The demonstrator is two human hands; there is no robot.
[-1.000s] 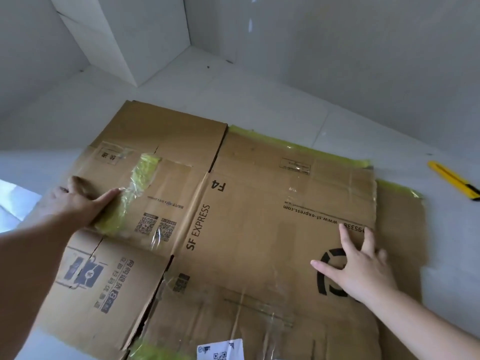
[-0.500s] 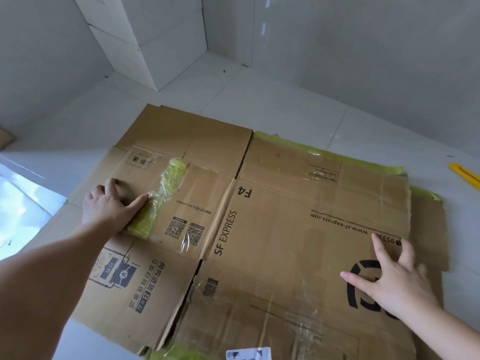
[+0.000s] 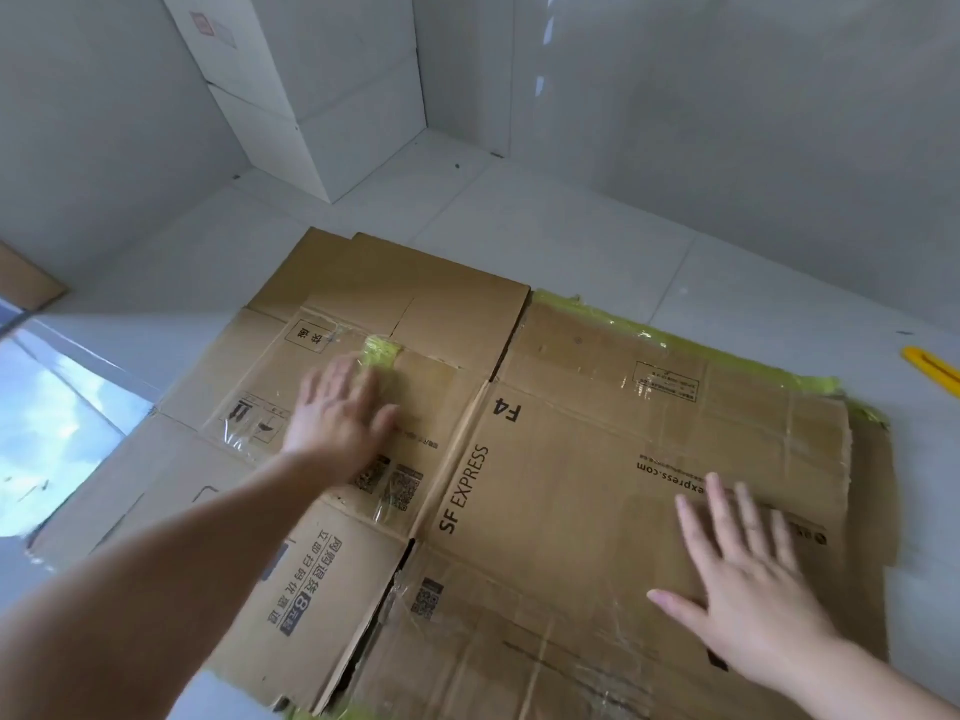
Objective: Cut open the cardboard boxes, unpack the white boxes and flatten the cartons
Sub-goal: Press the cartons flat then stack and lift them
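Observation:
A flattened brown SF Express carton (image 3: 571,459) lies on the white tiled floor, with yellow-green tape along its far edge and a crumpled strip of tape (image 3: 382,350) on its left panel. My left hand (image 3: 337,413) presses flat on the left panel, fingers straight, covering part of that tape strip. My right hand (image 3: 748,579) lies flat with spread fingers on the right panel. More flattened cardboard shows underneath at the far left and right edges.
Stacked white boxes (image 3: 311,96) stand in the far corner against the wall. A yellow utility knife (image 3: 932,368) lies on the floor at the right edge. A piece of brown cardboard (image 3: 23,280) sits at the far left, and a bright reflection (image 3: 47,433) marks the floor.
My left hand slid right along the left panel onto the tape strip. My right hand moved up and flattened on the right panel. The view tilted upward.

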